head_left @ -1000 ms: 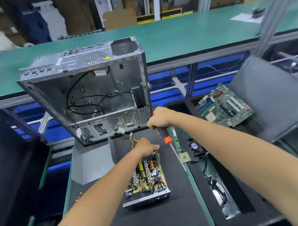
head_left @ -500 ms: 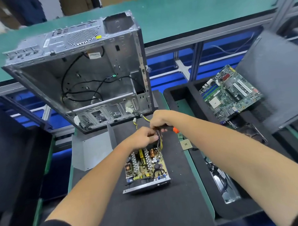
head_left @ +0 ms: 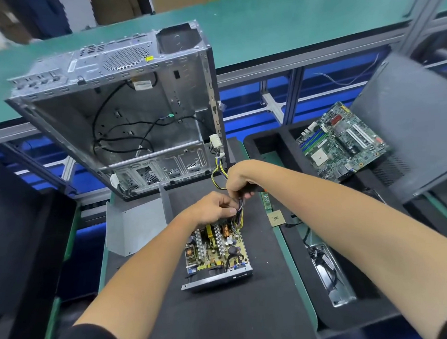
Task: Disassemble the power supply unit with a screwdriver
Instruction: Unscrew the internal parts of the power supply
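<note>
The opened power supply unit [head_left: 216,255] lies on the black mat, its circuit board bare in a shallow metal tray. A bundle of yellow and black wires [head_left: 218,174] runs up from its far end to a white connector [head_left: 214,140]. My left hand [head_left: 213,209] grips the wires right at the board's far edge. My right hand [head_left: 239,180] is just above it, curled round the black and orange screwdriver [head_left: 253,188] and touching the same wires. The screwdriver's tip is hidden.
An empty metal computer case [head_left: 129,111] stands tilted behind the unit. A grey metal cover [head_left: 133,223] lies to the left. On the right, a black tray [head_left: 264,142] holds a motherboard [head_left: 340,142]; a CPU chip [head_left: 276,217] and a fan [head_left: 327,269] lie nearby.
Both hands have come together over the unit's far end. The wire bundle and its white connector have risen up beside the case. The screwdriver is now mostly hidden in my right hand.
</note>
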Action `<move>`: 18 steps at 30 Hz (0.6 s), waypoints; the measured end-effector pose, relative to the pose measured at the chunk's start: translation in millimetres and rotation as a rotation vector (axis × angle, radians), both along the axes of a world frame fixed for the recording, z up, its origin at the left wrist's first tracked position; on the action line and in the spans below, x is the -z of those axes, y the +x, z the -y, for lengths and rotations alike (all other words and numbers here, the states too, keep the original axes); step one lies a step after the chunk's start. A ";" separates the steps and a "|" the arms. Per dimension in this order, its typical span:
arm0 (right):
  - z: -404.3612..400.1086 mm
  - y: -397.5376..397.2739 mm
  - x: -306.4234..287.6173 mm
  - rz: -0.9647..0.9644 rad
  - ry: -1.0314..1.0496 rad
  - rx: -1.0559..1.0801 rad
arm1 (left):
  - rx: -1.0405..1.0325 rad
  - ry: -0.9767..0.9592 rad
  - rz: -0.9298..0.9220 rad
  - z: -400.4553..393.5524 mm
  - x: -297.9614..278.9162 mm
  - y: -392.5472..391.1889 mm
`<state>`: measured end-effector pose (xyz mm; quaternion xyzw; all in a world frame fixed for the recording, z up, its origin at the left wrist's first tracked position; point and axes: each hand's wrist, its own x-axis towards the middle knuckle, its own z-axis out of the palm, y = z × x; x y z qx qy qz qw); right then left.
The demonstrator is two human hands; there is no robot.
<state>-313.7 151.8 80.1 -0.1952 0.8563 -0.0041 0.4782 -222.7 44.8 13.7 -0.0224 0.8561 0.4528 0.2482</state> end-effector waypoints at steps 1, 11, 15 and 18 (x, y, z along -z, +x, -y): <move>-2.0 0.4 -0.2 0.008 -0.001 0.011 | 0.005 -0.011 -0.008 -0.4 -0.1 0.3; -7.6 16.2 -16.1 0.123 -0.124 -0.024 | -0.070 0.050 -0.143 -0.5 -10.6 10.8; 13.2 33.4 -21.1 0.102 -0.088 -0.149 | -0.092 -0.024 -0.264 -0.8 -11.8 28.4; 30.4 42.9 -23.0 0.022 -0.124 -0.182 | -0.015 -0.276 -0.350 15.6 -4.3 39.8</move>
